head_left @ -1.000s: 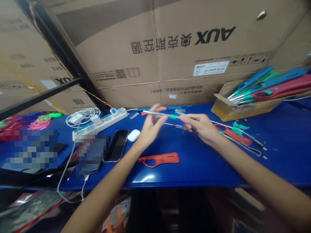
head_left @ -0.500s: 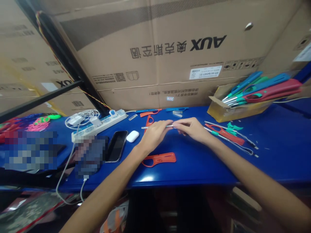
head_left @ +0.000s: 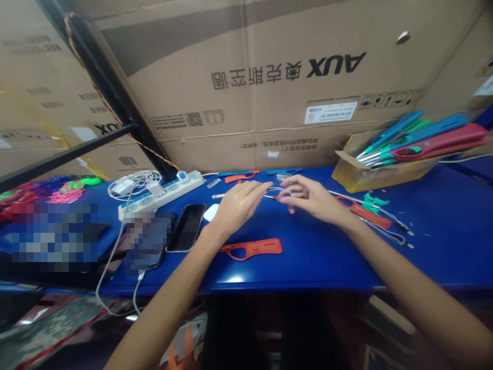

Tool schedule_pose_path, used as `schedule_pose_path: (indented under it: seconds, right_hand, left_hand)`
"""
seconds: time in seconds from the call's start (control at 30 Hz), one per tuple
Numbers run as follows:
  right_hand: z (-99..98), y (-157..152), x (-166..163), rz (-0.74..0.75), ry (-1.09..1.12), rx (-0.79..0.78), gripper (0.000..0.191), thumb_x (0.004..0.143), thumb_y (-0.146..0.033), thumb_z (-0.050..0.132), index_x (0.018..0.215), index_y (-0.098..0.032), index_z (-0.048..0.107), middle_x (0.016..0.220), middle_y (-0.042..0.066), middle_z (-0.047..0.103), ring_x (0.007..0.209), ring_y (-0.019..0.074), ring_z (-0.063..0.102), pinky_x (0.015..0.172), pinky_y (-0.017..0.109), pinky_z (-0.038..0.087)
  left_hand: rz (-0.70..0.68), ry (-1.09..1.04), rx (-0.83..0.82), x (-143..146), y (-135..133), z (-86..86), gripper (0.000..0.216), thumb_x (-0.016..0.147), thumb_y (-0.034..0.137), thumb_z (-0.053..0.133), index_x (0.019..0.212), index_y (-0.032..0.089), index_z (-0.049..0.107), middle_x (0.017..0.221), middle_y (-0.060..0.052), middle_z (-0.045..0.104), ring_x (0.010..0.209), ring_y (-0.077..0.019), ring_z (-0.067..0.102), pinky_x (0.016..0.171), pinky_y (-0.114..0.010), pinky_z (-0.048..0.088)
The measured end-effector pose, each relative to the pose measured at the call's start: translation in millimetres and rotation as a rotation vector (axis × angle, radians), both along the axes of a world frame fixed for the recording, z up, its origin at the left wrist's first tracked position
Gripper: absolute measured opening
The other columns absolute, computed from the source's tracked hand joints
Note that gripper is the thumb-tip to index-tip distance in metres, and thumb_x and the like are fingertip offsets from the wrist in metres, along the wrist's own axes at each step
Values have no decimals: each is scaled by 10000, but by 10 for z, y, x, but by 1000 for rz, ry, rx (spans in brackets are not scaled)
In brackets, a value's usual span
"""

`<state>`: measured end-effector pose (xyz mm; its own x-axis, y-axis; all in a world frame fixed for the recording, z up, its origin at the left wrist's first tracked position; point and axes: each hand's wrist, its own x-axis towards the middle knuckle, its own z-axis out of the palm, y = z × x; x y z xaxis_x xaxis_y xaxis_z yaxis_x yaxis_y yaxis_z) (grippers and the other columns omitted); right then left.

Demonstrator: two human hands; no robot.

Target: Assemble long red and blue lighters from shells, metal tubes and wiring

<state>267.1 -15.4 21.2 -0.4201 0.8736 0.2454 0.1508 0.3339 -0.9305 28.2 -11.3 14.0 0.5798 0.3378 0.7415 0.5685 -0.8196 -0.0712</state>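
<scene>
My left hand (head_left: 243, 204) is closed around a thin metal tube (head_left: 217, 196), whose end pokes out on the left; the rest is hidden by the fingers. Thin pale wires (head_left: 284, 190) with a small red part (head_left: 274, 198) show between my hands. My right hand (head_left: 310, 199) has its fingers curled, and its thumb and fingertips are at the wires. Below them lies an orange lighter handle half (head_left: 256, 248). Right of my right hand are another orange handle piece (head_left: 367, 213), green plastic bits (head_left: 373, 202) and metal tubes with wires (head_left: 389, 235).
A cardboard box (head_left: 370, 180) of lighters (head_left: 442, 141) stands back right. Orange (head_left: 241, 176) and blue (head_left: 283, 171) handle pieces lie along the back. On the left are a power strip (head_left: 165, 192), a phone (head_left: 186, 228), a white earbud case (head_left: 211, 211) and cables. Large cartons (head_left: 246, 113) stand behind.
My hands have drawn slightly apart, and the wires and red part now show between them. The tube end has shifted left. The whole view has shifted a little.
</scene>
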Motion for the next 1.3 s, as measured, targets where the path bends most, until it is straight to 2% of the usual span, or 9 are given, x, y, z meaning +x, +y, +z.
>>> schedule_pose_path:
  seconds: [0.07, 0.17, 0.23, 0.4, 0.47, 0.57, 0.8, 1.13, 1.3]
  right_hand:
    - [39, -97, -35, 40, -56, 60, 320, 861, -406, 709, 1071, -215, 560, 942, 33, 726, 634, 132, 649, 663, 330, 549]
    - [66, -317, -156, 33, -198, 175, 210, 938, -400, 627, 1022, -208, 629, 763, -14, 686, 600, 122, 622, 662, 301, 514]
    - [27, -480, -266, 31, -243, 172, 194, 960, -387, 601, 1037, -213, 639, 730, -22, 681, 574, 123, 609, 619, 284, 499]
    - [-267, -797, -482, -148, -203, 242, 251, 942, -351, 635, 1162, -238, 595, 1008, 43, 748, 877, 200, 715, 801, 340, 554]
    - [-390, -881, -525, -251, -188, 283, 249, 928, -351, 659, 1139, -236, 595, 1020, 46, 744, 858, 196, 706, 798, 335, 554]
    - [-507, -971, -567, -297, -229, 318, 126, 947, -326, 640, 1033, -234, 635, 913, 22, 734, 759, 176, 681, 729, 303, 543]
    - [-527, -1027, -616, -198, -407, 436, 111, 985, -296, 597, 999, -223, 681, 1018, 46, 756, 921, 214, 702, 840, 346, 532]
    - [-511, -1025, -588, -175, -443, 425, 162, 1001, -315, 562, 1039, -247, 705, 1021, 53, 765, 934, 247, 688, 852, 413, 540]
    - [-519, -1006, -330, -165, -491, 415, 178, 1007, -330, 547, 1018, -252, 706, 1032, 49, 757, 949, 240, 686, 858, 396, 542]
  left_hand:
    - [11, 2, -20, -46, -166, 16, 253, 1023, 163, 498, 1253, 146, 602, 1123, -106, 729, 991, -203, 700, 867, -365, 577]
    - [34, 0, -119, -159, -469, -34, 296, 1010, 124, 503, 1297, 139, 573, 1099, -100, 724, 955, -189, 691, 811, -322, 580]
    - [29, -3, -186, -254, -649, -95, 304, 1003, 107, 507, 1300, 139, 565, 1137, -106, 713, 999, -193, 682, 845, -324, 575]
    - [42, -53, -255, -478, -922, -203, 228, 994, 124, 547, 1213, 162, 593, 1157, -90, 715, 1057, -189, 682, 939, -325, 562]
    - [49, -59, -246, -555, -981, -239, 223, 991, 115, 548, 1203, 165, 594, 1153, -85, 720, 1051, -183, 689, 938, -318, 568]
    - [75, -25, -263, -660, -1046, -310, 190, 997, 117, 535, 1171, 162, 595, 1135, -84, 727, 1026, -180, 705, 901, -306, 587]
    - [117, 94, -288, -777, -1127, -426, 173, 1023, 130, 466, 1122, 154, 606, 1109, -103, 727, 965, -202, 723, 780, -316, 617]
    - [157, 117, -318, -726, -1110, -423, 204, 1042, 161, 424, 1128, 175, 608, 1118, -79, 724, 981, -188, 726, 830, -305, 615]
    - [136, 153, -290, -561, -1067, -437, 217, 1039, 183, 453, 1211, 178, 586, 1149, -80, 718, 1044, -208, 716, 871, -329, 610]
